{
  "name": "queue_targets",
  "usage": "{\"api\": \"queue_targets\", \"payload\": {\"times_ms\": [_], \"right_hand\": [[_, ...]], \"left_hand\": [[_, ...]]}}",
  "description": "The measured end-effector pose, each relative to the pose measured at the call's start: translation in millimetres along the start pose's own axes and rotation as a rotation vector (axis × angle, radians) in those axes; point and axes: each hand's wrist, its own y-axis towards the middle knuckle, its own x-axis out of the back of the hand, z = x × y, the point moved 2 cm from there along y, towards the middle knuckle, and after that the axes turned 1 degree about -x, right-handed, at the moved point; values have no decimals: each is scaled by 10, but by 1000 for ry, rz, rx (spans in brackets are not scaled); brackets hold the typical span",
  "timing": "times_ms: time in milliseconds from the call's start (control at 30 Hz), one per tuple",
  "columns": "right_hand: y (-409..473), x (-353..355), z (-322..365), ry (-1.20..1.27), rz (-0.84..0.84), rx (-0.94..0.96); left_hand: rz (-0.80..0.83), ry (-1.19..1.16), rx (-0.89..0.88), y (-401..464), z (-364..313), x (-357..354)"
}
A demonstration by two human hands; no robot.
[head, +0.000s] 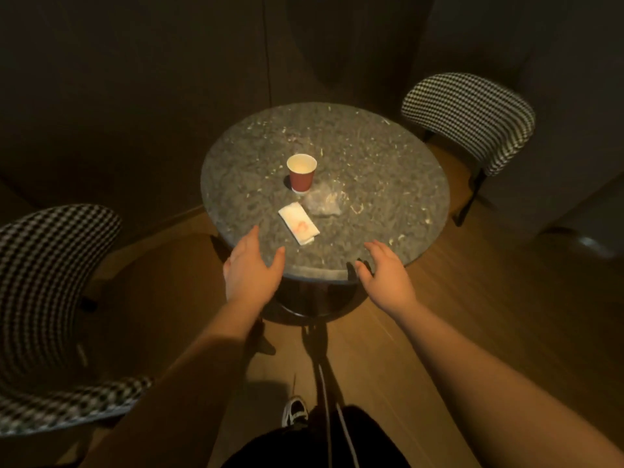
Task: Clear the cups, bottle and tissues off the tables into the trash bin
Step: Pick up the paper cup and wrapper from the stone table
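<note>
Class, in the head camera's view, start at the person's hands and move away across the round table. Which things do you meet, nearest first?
left hand and right hand at the near rim → folded tissue → clear crumpled wrapper → red paper cup → far edge of the table.

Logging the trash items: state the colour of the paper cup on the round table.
The paper cup is red outside with a cream-white inside, seen in the head view.
</note>
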Motion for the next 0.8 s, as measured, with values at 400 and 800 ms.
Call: {"api": "queue_targets", "payload": {"times_ms": [400,800], "right_hand": [[2060,-325,103,-185,184,231],[2392,-608,125,-345,227,258]], "left_hand": [[-24,29,62,1266,-3,-335],[63,1,187,1597,137,-411]]}}
